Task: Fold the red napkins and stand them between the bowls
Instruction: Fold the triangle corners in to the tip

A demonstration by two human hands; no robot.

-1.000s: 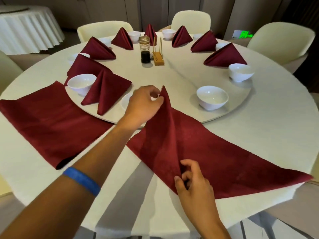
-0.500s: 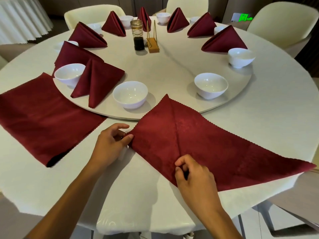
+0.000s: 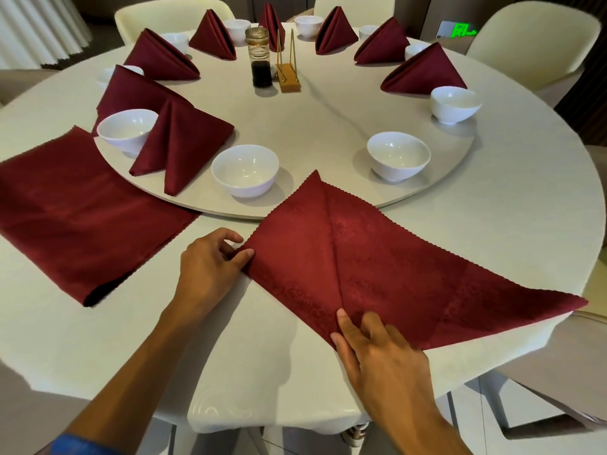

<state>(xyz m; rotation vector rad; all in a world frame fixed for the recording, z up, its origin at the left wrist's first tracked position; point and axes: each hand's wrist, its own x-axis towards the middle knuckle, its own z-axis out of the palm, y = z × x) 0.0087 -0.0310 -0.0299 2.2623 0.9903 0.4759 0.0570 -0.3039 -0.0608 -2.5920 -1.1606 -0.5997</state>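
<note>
Where the round table (image 3: 492, 257) fills the view under a cream cloth, a raised turntable (image 3: 328, 126) sits on its far half, and cream chairs (image 3: 532, 37) ring it; a second clothed table (image 3: 39, 27) shows at far left, a green sign (image 3: 461, 29) at far right.

Nine white bowls can be counted on the turntable, some half hidden; the nearest ones are a left bowl (image 3: 244, 169) and a right bowl (image 3: 398, 155). Eight folded napkins stand or lean between bowls, one (image 3: 179, 142) at near left. A sauce bottle (image 3: 261, 59) and a gold stand (image 3: 287, 65) sit near the middle.

Two napkins lie flat. One folded stack (image 3: 75, 218) lies at left. The working napkin (image 3: 377, 267) lies near, a triangle with its left flap folded in, its tip resting on the turntable rim between the two near bowls.

At that napkin's left corner the left hand (image 3: 210, 267) pinches the cloth, fingers curled. At the near point the right hand (image 3: 377, 349) lies with fingers fairly straight and slightly spread, pressing the cloth flat at the crease.
</note>
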